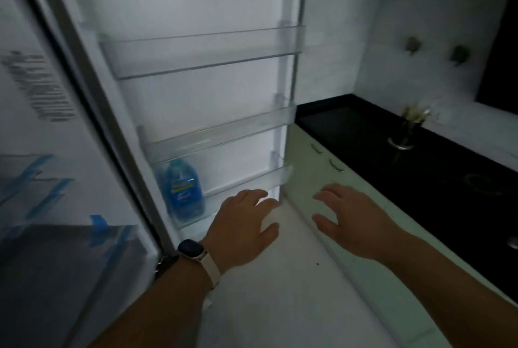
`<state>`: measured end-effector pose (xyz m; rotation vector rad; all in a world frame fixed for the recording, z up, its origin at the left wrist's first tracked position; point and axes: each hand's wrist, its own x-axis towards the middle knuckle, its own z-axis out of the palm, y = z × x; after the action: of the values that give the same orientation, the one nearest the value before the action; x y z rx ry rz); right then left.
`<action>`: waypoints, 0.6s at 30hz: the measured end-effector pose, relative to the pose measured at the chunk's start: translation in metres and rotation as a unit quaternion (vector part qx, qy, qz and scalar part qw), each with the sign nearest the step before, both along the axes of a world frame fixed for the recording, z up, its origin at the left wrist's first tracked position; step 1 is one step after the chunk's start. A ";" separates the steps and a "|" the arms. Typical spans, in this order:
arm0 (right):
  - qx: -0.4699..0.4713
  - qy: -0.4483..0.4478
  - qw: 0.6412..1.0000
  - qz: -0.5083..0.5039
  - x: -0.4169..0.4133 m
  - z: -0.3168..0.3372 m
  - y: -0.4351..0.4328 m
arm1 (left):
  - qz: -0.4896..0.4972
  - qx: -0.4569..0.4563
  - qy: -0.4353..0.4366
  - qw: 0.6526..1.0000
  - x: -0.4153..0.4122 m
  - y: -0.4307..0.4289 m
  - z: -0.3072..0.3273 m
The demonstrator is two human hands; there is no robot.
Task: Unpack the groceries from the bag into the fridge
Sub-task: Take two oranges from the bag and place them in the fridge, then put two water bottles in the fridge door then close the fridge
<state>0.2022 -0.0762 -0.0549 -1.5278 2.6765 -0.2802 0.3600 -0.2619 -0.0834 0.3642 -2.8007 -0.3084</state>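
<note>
Both grips are hanging spread apart and empty, the left hand [244,228] beside the right hand [351,223]. Up-left of the left grip, a blue plastic bottle [183,189] is standing upright, long axis vertical, in the clear fridge door shelf [246,183].

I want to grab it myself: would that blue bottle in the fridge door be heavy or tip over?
The blue plastic bottle looks full, so probably heavy for small hands. The clear bottom door shelf rail should stop it tipping. Smooth plastic may be slippery.

Home kitchen: open fridge door [196,67], black countertop [420,157].
</note>
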 end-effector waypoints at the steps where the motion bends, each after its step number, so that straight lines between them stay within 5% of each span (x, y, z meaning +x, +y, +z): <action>1: -0.007 0.002 1.000 -0.022 -0.009 -0.001 0.025 | -0.025 -0.005 -0.004 1.000 -0.018 0.017 0.002; 18: -0.025 0.006 0.935 -0.354 -0.050 -0.002 0.443 | -0.377 -0.047 -0.009 0.925 -0.232 0.399 0.028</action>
<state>0.1523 0.3672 -0.0572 -0.5016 3.1377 -0.3560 0.1275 0.1366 -0.0554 -0.7584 -2.8343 -0.3216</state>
